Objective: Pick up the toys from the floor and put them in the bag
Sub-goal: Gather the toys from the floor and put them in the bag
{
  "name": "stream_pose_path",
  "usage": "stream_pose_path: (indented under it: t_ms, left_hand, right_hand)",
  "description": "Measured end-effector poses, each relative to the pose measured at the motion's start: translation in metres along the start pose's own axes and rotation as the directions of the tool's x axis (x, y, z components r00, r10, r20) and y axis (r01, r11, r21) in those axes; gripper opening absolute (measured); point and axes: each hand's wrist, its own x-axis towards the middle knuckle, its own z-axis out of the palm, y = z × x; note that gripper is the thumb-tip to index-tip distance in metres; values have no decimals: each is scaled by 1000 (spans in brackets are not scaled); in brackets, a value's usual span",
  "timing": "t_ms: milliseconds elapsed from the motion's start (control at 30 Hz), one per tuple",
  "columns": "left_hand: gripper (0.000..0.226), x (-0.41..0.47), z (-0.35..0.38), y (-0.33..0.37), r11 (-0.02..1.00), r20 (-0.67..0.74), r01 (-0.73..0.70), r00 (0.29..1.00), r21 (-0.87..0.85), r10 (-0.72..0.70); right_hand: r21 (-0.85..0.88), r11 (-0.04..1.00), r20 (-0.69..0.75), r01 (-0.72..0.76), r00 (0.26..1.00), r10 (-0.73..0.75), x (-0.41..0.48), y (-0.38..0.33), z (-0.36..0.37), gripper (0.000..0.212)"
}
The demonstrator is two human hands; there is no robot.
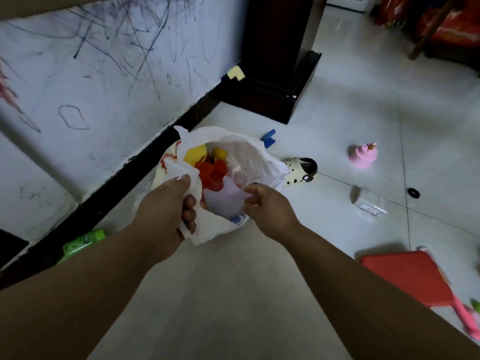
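A white plastic bag (259, 157) stands open on the floor by the wall. Inside lie a yellow toy (196, 153), a red toy (211, 175) and a pale pinkish-white object (224, 200). My left hand (166, 203) grips the bag's near left rim, bunching the plastic. My right hand (265, 203) is at the near right rim, fingers curled by the plastic and the pale object; what it pinches I cannot make out. On the floor lie a blue toy (268, 138), a pink cake-shaped toy (363, 155) and a clear plastic box (368, 201).
A spotted white child's shoe (298, 172) lies right of the bag. A black ring (413, 192), a red flat board (407, 276), a pink item (467, 320) and a green packet (83, 242) are on the tiles. A dark cabinet base (272, 87) stands behind.
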Motion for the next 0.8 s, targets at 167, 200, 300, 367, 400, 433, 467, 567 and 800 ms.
stream_pose_path:
  t_ms: [167, 200, 300, 367, 400, 433, 467, 567, 800]
  left_hand:
    - [11, -9, 9, -7, 993, 65, -23, 998, 118, 16]
    - [13, -12, 12, -10, 992, 62, -30, 998, 127, 22]
    - [16, -15, 17, -19, 989, 55, -16, 998, 147, 8]
    - [17, -15, 13, -28, 989, 21, -14, 1000, 149, 11]
    - [17, -15, 8, -31, 988, 5, -20, 1000, 151, 20]
    - [18, -15, 6, -35, 987, 14, -25, 1000, 161, 23]
    - [19, -16, 5, -37, 985, 33, -27, 999, 172, 22]
    - [19, -14, -2, -40, 981, 84, -20, 996, 192, 4]
    - [22, -10, -18, -44, 968, 130, -63, 991, 243, 32]
  right_hand:
    - [-62, 992, -93, -111, 990, 105, -30, 39, -41, 32]
    - [-67, 987, -110, -148, 984, 140, -37, 48, -49, 31]
    - [-75, 956, -190, -285, 945, 267, -60, 85, -75, 28]
    - [-65, 910, -245, -409, 891, 383, -76, 115, -86, 30]
    - [-85, 875, -262, -476, 859, 441, -84, 131, -88, 30]
    - [-135, 828, -280, -545, 822, 496, -95, 147, -91, 31]
    - [-195, 773, -291, -604, 788, 542, -104, 161, -90, 34]
    - [-262, 672, -260, -693, 721, 642, -122, 198, -79, 59]
    - [-395, 585, -176, -709, 683, 709, -119, 239, -56, 83]
